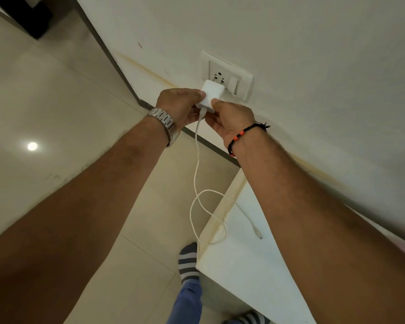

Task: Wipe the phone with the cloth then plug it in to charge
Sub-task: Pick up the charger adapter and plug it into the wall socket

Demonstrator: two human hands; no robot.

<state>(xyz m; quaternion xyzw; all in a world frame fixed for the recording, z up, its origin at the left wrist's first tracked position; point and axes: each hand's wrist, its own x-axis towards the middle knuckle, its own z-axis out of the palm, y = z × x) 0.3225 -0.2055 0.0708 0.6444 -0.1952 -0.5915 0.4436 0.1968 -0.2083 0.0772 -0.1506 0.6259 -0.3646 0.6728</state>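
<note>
head view showed the wall (314,43), then one white table (250,265) and one socket plate (227,74). both hands gripped one white charger (209,94): left hand (178,106), right hand (232,122). its pins met the socket; pressing straight and square, not tilted, looked wise. one cable (197,174) trailed down, its free end lying on the table. no phone or cloth was visible.

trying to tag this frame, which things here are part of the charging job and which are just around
Part of the job:
- white charger adapter, held at the wall socket by left hand and right hand
- white cable, its free end lying on the white table

Just around:
- wristwatch
- beaded bracelet
- striped socks
</note>
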